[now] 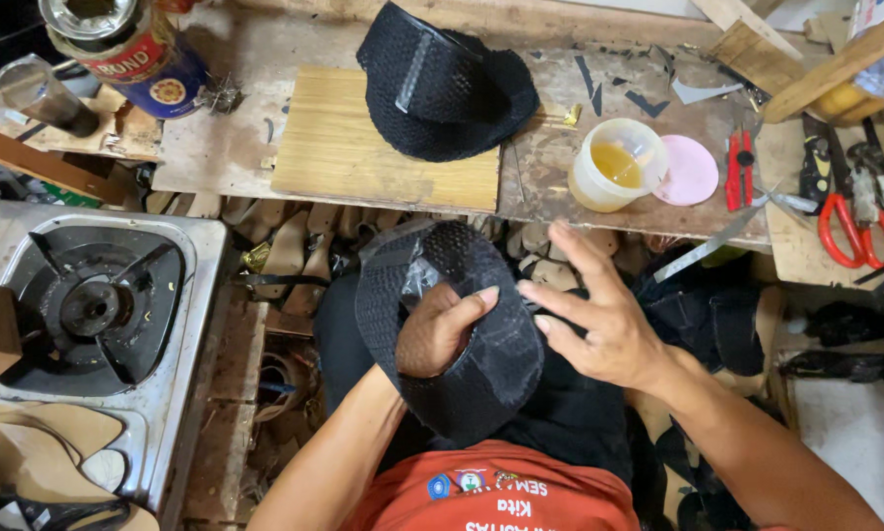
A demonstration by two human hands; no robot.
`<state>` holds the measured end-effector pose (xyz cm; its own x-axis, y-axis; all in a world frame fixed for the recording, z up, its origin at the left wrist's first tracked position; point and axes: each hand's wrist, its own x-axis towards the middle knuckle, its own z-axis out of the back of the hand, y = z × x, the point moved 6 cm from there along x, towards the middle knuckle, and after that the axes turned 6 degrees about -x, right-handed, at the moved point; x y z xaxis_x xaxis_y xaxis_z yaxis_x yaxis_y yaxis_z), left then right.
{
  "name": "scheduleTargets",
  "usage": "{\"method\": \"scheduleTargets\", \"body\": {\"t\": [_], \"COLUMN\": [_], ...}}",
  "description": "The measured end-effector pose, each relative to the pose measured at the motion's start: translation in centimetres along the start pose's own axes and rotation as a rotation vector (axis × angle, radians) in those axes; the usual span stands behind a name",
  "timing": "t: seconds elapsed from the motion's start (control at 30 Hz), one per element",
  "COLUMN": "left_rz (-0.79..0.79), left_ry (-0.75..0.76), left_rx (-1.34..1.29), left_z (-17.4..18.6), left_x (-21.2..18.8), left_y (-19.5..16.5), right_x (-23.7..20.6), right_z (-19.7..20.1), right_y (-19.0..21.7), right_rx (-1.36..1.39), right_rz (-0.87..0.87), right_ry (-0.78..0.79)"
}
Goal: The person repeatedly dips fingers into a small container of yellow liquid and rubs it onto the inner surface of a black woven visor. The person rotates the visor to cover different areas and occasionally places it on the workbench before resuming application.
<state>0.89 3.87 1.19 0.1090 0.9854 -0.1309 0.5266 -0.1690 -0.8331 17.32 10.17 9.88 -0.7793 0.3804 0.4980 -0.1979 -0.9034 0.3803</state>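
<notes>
My left hand (440,329) is pushed inside a black mesh shoe upper (481,379), with the thumb gripping its edge over my lap. Beside it on the right, my right hand (599,315) hovers with fingers spread, fingertips close to the upper's rim and holding nothing. A second black mesh upper (442,93) lies on the workbench, partly over a light wooden board (353,157).
A white tub of yellow glue (614,165) and its pink lid (691,169) sit on the bench (235,69). Red pliers (738,169), red-handled scissors (855,221) and a metal blade (712,244) lie at right. A gas stove (93,305) stands left, with a tin can (127,44) behind it.
</notes>
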Motion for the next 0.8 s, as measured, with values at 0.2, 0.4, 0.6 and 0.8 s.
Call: {"method": "scheduleTargets", "body": {"t": [0.2,0.4,0.6,0.8], "left_rz": [0.037,0.208,0.083,0.017], "left_ry": [-0.013,-0.092,-0.104,-0.205], "left_rx": [-0.172,0.276,0.118,-0.023], "left_z": [-0.8,-0.1,-1.1,-0.8], "left_x": [0.0,-0.7,-0.9,-1.3], "left_y": [0.9,1.8,1.0,0.5], "right_x": [0.3,0.1,0.7,-0.1], "right_z": [-0.7,-0.9,-1.1,-0.3], "right_y": [-0.7,0.0,-1.0,-0.7], "right_rx": [-0.026,-0.062,-0.009,0.161], "right_rz": [-0.011,0.107,0.026,0.024], "right_ry": [-0.008,-0.015,-0.023,0.038]}}
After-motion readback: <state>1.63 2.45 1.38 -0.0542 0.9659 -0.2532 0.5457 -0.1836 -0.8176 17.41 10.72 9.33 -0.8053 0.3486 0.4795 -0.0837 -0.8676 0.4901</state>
